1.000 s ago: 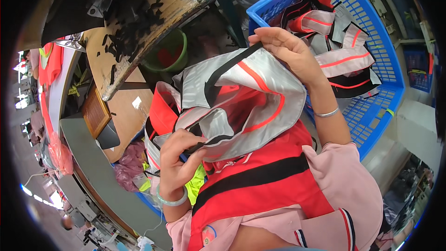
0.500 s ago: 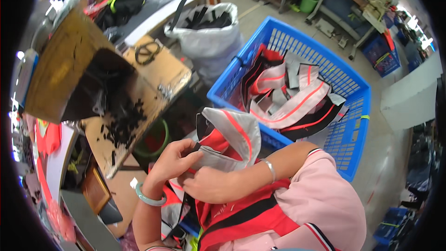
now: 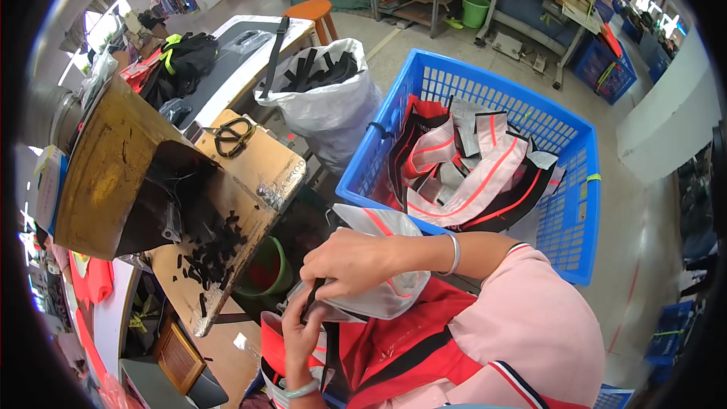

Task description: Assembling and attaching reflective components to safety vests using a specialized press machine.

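My left hand, with a pale green bangle at its wrist, is closed in a pinch on a short black strip. From above, my right hand has its fingertips closed on the upper end of the same strip. A grey fabric piece with a bright red-pink stripe hangs under my right hand and forearm, which hide part of it. More red and grey cloth lies beside my left wrist. Red cloth with a black band covers my lap.
A blue basket of striped fabric strips stands ahead right. On the wooden stand at left are black-handled scissors and scattered black scraps. Behind it is a white sack of black strips; a green bin sits below.
My right hand has moved up over the fabric, and my left hand has dropped below it. The grey piece has sunk lower and flattened. The whole view has shifted slightly.
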`<state>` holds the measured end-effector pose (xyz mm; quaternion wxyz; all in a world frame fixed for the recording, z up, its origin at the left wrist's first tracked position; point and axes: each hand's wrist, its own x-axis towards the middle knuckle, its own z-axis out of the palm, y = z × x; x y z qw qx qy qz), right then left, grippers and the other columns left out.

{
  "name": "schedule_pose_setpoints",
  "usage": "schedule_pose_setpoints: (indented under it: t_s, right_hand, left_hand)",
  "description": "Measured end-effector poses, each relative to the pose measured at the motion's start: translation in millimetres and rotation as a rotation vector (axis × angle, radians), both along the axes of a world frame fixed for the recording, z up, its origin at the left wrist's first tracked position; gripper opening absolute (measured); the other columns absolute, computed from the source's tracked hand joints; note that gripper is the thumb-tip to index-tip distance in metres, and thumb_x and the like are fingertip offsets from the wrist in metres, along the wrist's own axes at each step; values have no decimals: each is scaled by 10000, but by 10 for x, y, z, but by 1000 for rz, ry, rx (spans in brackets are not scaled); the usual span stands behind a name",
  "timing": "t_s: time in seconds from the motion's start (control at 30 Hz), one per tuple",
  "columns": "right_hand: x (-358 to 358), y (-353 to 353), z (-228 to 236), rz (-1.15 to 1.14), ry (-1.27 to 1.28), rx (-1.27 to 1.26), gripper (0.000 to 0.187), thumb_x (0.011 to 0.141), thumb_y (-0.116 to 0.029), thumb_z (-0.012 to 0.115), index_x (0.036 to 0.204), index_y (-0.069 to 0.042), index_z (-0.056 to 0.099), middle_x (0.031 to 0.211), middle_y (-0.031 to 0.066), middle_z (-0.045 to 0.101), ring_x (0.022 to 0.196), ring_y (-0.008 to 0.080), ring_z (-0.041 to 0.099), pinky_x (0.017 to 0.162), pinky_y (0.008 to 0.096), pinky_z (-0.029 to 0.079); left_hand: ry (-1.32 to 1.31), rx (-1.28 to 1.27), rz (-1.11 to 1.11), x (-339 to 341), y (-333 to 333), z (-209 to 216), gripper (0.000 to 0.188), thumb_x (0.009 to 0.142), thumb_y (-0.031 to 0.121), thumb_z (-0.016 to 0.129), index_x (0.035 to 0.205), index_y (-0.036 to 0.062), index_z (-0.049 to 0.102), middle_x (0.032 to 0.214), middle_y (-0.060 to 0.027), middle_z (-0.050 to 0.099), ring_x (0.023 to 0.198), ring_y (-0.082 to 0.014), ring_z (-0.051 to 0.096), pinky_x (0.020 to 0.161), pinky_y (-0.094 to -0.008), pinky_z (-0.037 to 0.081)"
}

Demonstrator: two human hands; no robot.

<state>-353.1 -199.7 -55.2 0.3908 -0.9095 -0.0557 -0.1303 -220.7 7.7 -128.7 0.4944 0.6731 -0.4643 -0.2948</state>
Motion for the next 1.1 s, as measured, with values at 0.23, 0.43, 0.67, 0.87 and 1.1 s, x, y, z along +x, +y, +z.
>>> schedule_pose_setpoints:
  t_s: [0.23, 0.43, 0.67, 0.87, 1.1]
  right_hand:
    - [255, -94, 287, -6, -4, 32, 358, 754, -340, 706, 932, -42, 620, 885, 137, 641, 826, 327, 633, 702, 392, 501]
    - [738, -28, 173, 14, -21, -72, 425, 724, -337, 753, 976, -27, 607, 858, 170, 627, 773, 328, 618, 687, 378, 494]
    - [1333, 51, 122, 37, 230, 350, 399, 739, -278, 727, 982, 17, 615, 831, 157, 644, 762, 218, 616, 714, 332, 484]
    - [1680, -61, 169, -64, 243, 325, 397, 757, -271, 739, 1011, 12, 626, 776, 61, 628, 730, 120, 574, 676, 283, 471]
    - [2061, -165, 230, -14, 267, 394, 440, 776, -270, 760, 1078, 19, 624, 862, 26, 615, 765, 90, 559, 663, 237, 455]
  left_hand:
    - [-445, -122, 303, 24, -69, 652, 261, 829, -39, 601, 1082, 0, 653, 966, -147, 685, 912, -253, 664, 803, -310, 497]
    - [-494, 60, 210, 497, 47, 1048, 201, 823, 35, 620, 1016, -1, 662, 964, -186, 673, 885, -345, 655, 772, -352, 513]
    - [-306, 262, 187, 1102, 115, 1267, 277, 834, 162, 629, 1033, -30, 642, 814, -165, 654, 697, -236, 613, 682, -311, 477]
    - [-208, 307, 192, 1547, -29, 1233, 279, 889, 162, 646, 1075, -46, 635, 844, 4, 632, 792, -49, 540, 713, -220, 451]
    - [-144, 358, 219, 1951, -138, 1172, 371, 904, 213, 639, 1185, -27, 619, 932, -8, 656, 845, -52, 567, 771, -204, 458]
